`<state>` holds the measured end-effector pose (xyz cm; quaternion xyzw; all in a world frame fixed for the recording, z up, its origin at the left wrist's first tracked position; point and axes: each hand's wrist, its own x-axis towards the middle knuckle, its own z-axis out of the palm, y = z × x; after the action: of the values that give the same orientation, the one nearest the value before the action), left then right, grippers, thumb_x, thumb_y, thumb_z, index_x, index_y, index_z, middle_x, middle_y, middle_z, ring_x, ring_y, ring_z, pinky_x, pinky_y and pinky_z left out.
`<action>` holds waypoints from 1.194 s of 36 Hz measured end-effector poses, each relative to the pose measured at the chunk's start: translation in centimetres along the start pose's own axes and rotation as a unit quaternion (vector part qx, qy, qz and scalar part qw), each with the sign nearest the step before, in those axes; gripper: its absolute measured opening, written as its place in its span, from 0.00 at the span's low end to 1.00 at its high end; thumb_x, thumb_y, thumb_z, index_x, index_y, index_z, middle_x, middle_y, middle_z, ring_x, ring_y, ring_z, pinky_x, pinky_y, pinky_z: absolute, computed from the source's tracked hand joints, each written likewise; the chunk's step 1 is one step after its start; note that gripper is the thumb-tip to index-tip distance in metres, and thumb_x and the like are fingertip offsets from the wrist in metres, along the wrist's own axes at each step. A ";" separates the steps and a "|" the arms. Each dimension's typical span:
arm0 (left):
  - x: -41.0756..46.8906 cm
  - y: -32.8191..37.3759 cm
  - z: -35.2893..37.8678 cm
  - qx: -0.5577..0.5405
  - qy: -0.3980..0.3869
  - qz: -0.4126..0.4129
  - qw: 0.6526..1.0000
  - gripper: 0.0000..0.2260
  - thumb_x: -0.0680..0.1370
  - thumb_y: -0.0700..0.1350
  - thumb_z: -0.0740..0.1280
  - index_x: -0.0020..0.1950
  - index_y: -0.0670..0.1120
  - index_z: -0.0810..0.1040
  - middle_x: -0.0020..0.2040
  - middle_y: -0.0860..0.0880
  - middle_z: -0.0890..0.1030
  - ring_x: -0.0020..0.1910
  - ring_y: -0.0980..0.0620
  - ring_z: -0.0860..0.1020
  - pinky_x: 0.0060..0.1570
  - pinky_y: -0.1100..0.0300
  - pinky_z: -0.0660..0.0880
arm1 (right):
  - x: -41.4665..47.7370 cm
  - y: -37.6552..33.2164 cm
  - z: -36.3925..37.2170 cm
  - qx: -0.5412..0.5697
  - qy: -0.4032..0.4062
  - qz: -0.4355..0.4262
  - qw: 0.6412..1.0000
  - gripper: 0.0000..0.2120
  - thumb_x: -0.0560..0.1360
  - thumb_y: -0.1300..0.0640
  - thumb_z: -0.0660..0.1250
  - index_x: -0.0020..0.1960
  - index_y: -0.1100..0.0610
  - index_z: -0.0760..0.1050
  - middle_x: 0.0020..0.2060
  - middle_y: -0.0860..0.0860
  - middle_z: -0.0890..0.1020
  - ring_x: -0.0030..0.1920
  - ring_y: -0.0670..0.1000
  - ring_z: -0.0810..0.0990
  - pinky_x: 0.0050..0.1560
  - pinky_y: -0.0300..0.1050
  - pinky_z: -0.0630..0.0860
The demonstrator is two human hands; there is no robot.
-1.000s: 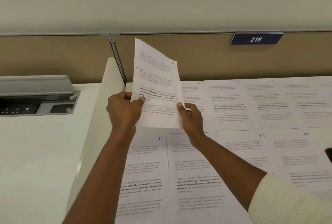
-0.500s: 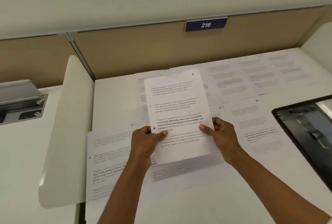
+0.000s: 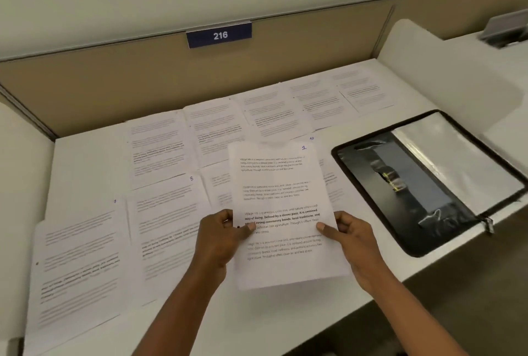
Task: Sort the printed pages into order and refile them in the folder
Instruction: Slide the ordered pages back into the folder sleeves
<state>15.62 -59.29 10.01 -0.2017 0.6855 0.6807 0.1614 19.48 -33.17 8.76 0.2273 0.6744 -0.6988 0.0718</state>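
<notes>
I hold one printed page (image 3: 281, 184), marked 1 at its top right corner, above the desk. My left hand (image 3: 221, 237) pinches its left edge and my right hand (image 3: 350, 237) pinches its right edge, thumbs on the printed side. Several other printed pages (image 3: 171, 207) lie spread in two rows on the white desk (image 3: 85, 161), one marked 8. An open black folder (image 3: 423, 181) with clear plastic sleeves lies on the desk to the right of the held page.
A tan partition wall with a blue plate reading 216 (image 3: 219, 35) backs the desk. White side dividers (image 3: 445, 69) stand at the right and at the far left. The desk's front edge runs below the folder.
The page came down from upright near the partition to a flatter hold and moved right toward the folder. My view turned right, bringing the open folder fully into sight.
</notes>
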 end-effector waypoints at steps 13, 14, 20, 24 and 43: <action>-4.2 -2.4 18.0 0.044 -0.032 0.008 0.998 0.14 0.72 0.37 0.81 0.54 0.48 0.86 0.48 0.55 0.89 0.45 0.54 0.88 0.45 0.56 0.84 | -1.2 1.3 -17.4 0.012 0.064 0.022 0.998 0.09 0.78 0.57 0.75 0.57 0.57 0.84 0.50 0.51 0.89 0.48 0.56 0.89 0.53 0.57 0.84; -4.4 -2.5 19.2 0.048 -0.035 0.009 0.998 0.14 0.72 0.38 0.81 0.55 0.49 0.86 0.49 0.56 0.89 0.45 0.54 0.88 0.43 0.58 0.83 | -1.3 1.3 -18.5 0.015 0.067 0.023 0.997 0.09 0.77 0.57 0.76 0.57 0.56 0.85 0.50 0.51 0.89 0.49 0.56 0.89 0.53 0.57 0.85; -5.1 -2.6 25.3 0.063 -0.071 0.011 0.995 0.13 0.73 0.38 0.80 0.55 0.47 0.85 0.47 0.55 0.89 0.45 0.53 0.88 0.37 0.63 0.82 | -1.1 1.4 -24.4 0.035 0.098 0.020 0.994 0.11 0.77 0.57 0.76 0.59 0.56 0.84 0.50 0.51 0.89 0.49 0.57 0.89 0.53 0.60 0.84; -4.7 -2.1 28.5 0.083 -0.093 0.001 0.992 0.12 0.73 0.38 0.80 0.54 0.46 0.84 0.46 0.55 0.89 0.43 0.54 0.88 0.34 0.66 0.80 | -0.2 1.4 -27.5 0.031 0.120 0.019 0.992 0.11 0.77 0.58 0.76 0.60 0.54 0.83 0.50 0.51 0.89 0.49 0.56 0.89 0.53 0.62 0.85; 6.6 2.7 43.9 0.107 -0.143 -0.004 0.984 0.08 0.78 0.40 0.76 0.57 0.44 0.82 0.46 0.54 0.89 0.43 0.51 0.89 0.37 0.58 0.84 | 10.5 -3.6 -40.3 -0.002 0.118 0.068 0.991 0.11 0.76 0.61 0.76 0.57 0.62 0.82 0.50 0.54 0.89 0.51 0.56 0.88 0.53 0.51 0.83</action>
<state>6.21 -15.87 8.21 -0.0863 0.7236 0.6244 0.2813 17.65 8.59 8.19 0.3535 0.6623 -0.6593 0.0397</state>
